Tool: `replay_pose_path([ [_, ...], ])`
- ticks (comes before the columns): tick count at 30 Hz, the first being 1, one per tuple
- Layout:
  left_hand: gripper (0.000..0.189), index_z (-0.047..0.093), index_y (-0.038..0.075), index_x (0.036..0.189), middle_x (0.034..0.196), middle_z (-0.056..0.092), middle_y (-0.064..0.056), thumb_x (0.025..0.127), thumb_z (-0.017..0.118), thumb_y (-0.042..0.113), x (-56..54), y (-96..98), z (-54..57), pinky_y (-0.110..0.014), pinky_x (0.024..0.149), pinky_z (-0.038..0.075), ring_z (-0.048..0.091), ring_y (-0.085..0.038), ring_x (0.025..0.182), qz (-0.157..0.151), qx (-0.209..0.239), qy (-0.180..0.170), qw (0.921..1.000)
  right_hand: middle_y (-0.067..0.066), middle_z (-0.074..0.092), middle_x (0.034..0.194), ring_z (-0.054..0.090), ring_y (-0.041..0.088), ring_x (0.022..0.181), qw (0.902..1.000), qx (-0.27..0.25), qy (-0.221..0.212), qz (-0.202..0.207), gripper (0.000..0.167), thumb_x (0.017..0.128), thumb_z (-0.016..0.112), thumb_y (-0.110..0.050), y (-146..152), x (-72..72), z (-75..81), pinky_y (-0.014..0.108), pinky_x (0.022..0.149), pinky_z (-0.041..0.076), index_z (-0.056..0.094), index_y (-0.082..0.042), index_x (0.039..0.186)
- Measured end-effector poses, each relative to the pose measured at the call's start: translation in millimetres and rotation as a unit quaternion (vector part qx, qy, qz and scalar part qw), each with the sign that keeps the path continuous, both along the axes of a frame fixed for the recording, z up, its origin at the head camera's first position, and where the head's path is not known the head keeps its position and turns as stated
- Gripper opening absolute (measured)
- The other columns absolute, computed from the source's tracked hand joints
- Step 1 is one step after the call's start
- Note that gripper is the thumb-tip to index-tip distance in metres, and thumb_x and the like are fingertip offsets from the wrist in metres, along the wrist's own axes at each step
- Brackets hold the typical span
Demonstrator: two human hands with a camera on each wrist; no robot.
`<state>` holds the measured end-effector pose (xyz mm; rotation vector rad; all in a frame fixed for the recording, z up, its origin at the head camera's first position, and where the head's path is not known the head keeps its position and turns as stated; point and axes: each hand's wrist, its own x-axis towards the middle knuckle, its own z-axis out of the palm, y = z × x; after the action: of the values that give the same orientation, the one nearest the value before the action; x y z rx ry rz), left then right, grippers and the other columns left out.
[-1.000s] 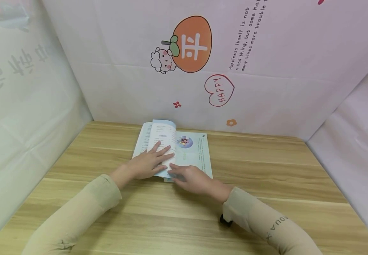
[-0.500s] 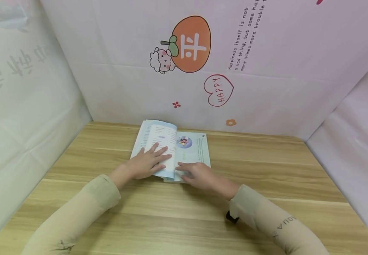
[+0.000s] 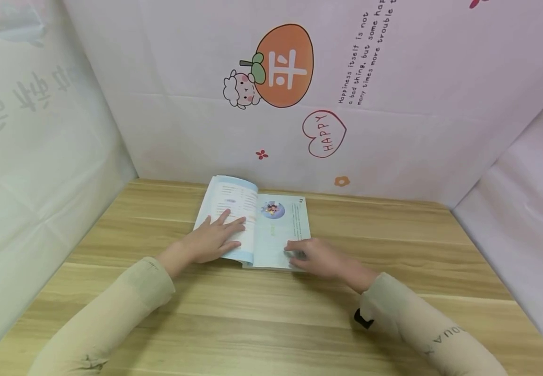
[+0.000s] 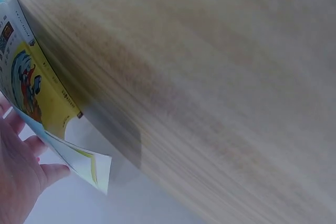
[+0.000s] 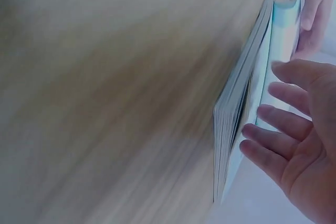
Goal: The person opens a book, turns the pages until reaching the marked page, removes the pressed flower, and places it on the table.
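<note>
An open book (image 3: 271, 250) lies on the wooden table, close to the back wall. Its left page carries printed lines, and the pale blue right page bears a round picture. My left hand (image 3: 211, 240) rests with spread fingers on the left page, which curves up near the spine. Over the lower right part of the right page is my right hand (image 3: 319, 257), its fingers loosely bent and holding nothing. The left wrist view shows the book's yellow illustrated cover (image 4: 52, 90) and a lifted page corner. A thick stack of page edges (image 5: 231, 124) shows beside my right fingers in the right wrist view.
White cloth walls (image 3: 182, 136) with printed cartoons and lettering enclose the table on its back, left and right. Bare wood grain shows on the tabletop (image 3: 252, 324) in front of the book and at both sides. A black band (image 3: 363, 318) sits at my right cuff.
My right hand has slid right from the book's middle across the right page. My left hand has shifted slightly left, and the left-hand leaves have moved left, showing more of the right page.
</note>
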<state>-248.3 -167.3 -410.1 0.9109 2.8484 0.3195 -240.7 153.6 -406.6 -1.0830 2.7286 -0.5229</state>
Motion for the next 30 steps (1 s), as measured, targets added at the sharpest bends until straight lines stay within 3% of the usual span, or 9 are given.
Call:
replay_pose_path([
  [4,0.061,0.032,0.012,0.161,0.162,0.04,-0.007,0.109,0.046,0.042,0.2,-0.4,0.7,-0.067,0.117,0.018,0.011,-0.039,0.155,0.009,0.012,-0.01,0.9998,0.018,0.063,0.137,0.063,0.03,0.123,0.9997,0.015,-0.013,-0.011,0.038,0.095,0.077,-0.02,12,-1.0,2.6,0.041,0.096,0.054,0.071,-0.001,0.127],
  [7,0.061,0.033,0.014,0.161,0.164,0.035,-0.007,0.109,0.046,0.043,1.6,-0.5,1.6,-0.067,0.118,0.019,0.011,-0.04,0.155,0.009,0.014,-0.017,0.9997,0.018,0.063,0.137,0.067,0.025,0.113,0.9996,0.025,-0.005,-0.011,0.042,0.091,0.081,-0.024,20,-1.8,1.5,0.035,0.087,0.056,0.072,-0.002,0.125],
  [14,0.049,0.041,0.029,0.159,0.169,0.024,-0.008,0.111,0.041,0.04,3.2,-4.0,0.1,-0.072,0.114,0.022,0.011,-0.048,0.152,-0.027,-0.009,0.006,0.9996,0.02,0.063,0.137,0.059,0.036,0.128,0.9993,0.034,0.015,0.009,0.047,0.086,0.086,-0.025,31,-2.5,-1.0,0.048,0.103,0.049,0.073,0.0,0.123],
  [19,0.048,0.048,0.024,0.156,0.168,0.024,-0.009,0.111,0.043,0.039,4.3,-4.7,1.7,-0.073,0.113,0.022,0.012,-0.048,0.152,-0.027,-0.01,0.016,0.9995,0.021,0.063,0.136,0.06,0.036,0.127,0.9993,0.032,0.011,0.018,0.046,0.086,0.086,-0.024,34,-3.4,-0.6,0.048,0.103,0.05,0.074,0.0,0.123],
  [30,0.05,0.048,0.013,0.153,0.167,0.03,-0.005,0.109,0.049,0.037,4.3,-4.9,3.3,-0.071,0.113,0.023,0.012,-0.044,0.153,-0.021,0.009,0.0,0.9997,0.02,0.059,0.14,0.055,0.037,0.132,0.9982,0.055,-0.025,0.002,0.046,0.088,0.084,-0.025,31,-2.0,10.2,0.05,0.106,0.047,0.072,-0.001,0.126],
])
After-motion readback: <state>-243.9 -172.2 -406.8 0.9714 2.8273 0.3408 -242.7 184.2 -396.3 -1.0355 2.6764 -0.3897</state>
